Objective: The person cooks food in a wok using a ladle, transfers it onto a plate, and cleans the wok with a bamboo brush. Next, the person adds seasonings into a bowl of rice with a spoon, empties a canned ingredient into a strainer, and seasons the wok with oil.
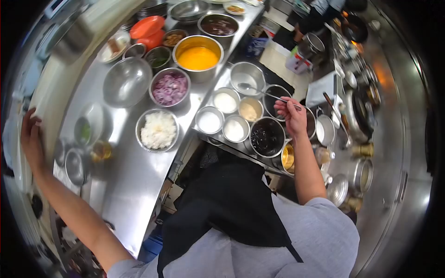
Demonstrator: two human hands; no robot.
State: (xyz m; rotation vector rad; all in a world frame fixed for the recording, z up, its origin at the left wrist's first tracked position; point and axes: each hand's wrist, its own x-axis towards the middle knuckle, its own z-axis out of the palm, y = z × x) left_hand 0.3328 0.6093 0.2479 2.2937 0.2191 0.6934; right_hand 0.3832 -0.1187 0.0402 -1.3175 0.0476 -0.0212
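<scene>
Silvery metal was shown by the spoon (271, 95), pinched near its handle end between the fingers of the right hand (291, 115), the nearer hand. From there its slim, straight axis was directed toward ten o'clock, its rounded tip held over or inside (unclear which) a steel pot (250, 68). Well apart, at nine o'clock, the left hand's (32, 134) grip could not be told.

A rice bowl (156, 150) is on the table (130, 185). An onion bowl (185, 100) is behind it. The spoon (274, 96) is right of both.
</scene>
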